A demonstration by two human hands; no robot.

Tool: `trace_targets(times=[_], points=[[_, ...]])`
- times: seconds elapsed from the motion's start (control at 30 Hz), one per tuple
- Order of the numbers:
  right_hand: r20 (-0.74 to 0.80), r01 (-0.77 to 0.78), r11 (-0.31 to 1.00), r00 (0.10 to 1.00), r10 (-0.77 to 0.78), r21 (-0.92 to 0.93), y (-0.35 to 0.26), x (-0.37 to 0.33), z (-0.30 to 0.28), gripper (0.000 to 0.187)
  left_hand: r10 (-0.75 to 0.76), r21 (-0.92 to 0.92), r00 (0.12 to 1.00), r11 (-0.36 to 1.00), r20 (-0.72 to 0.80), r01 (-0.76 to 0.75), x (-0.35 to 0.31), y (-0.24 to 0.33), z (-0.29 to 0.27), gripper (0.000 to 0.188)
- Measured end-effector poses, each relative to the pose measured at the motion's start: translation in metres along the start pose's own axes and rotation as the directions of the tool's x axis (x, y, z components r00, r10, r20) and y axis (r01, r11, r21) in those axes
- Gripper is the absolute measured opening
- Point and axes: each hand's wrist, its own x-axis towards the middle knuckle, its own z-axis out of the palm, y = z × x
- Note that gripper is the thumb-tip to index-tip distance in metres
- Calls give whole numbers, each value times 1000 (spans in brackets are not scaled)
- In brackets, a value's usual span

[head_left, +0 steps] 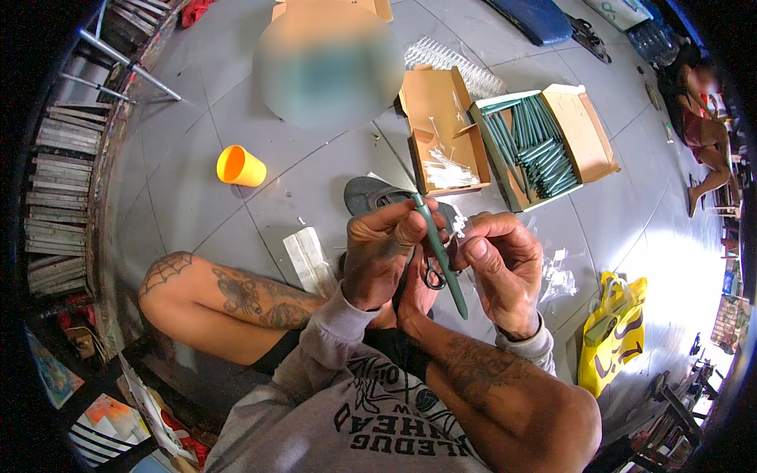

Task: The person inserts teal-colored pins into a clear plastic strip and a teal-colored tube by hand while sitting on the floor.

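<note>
My left hand (pixel 384 248) pinches a slim dark green pen (pixel 440 252) between thumb and fingers, tilted with its tapered end toward me. Close beside it, my right hand (pixel 505 264) closes thumb and fingertips on a small clear plastic piece with white bits (pixel 459 226); its exact kind is hard to make out. Just below the pen, the black ring handle of what looks like scissors (pixel 434 276) shows, mostly hidden. Beyond my hands stands an open carton of similar green pens (pixel 544 146). Next to it, an open cardboard box (pixel 422 146) holds thin white sticks.
An orange cup (pixel 241 167) lies on its side on the tiled floor. A dark slipper (pixel 371 194) and a white packet (pixel 310 260) are near my legs. Clear plastic scraps (pixel 558 276) and a yellow bag (pixel 612 335) lie right. Another person (pixel 707 130) sits far right.
</note>
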Motion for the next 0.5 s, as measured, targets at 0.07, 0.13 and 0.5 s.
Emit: trace_targets(times=[0.07, 0.13, 0.5], points=[[-14, -18, 998, 1000, 17, -56, -4, 0, 6, 11, 10, 11, 999, 1000, 39, -10, 1, -9, -11, 46], [10, -66, 995, 998, 67, -77, -7, 0, 5, 10, 84, 31, 996, 996, 10, -85, 2, -18, -14, 44], [71, -88, 995, 993, 92, -55, -7, 4, 8, 5, 190, 195, 982, 963, -9, -184, 6, -9, -10, 37]])
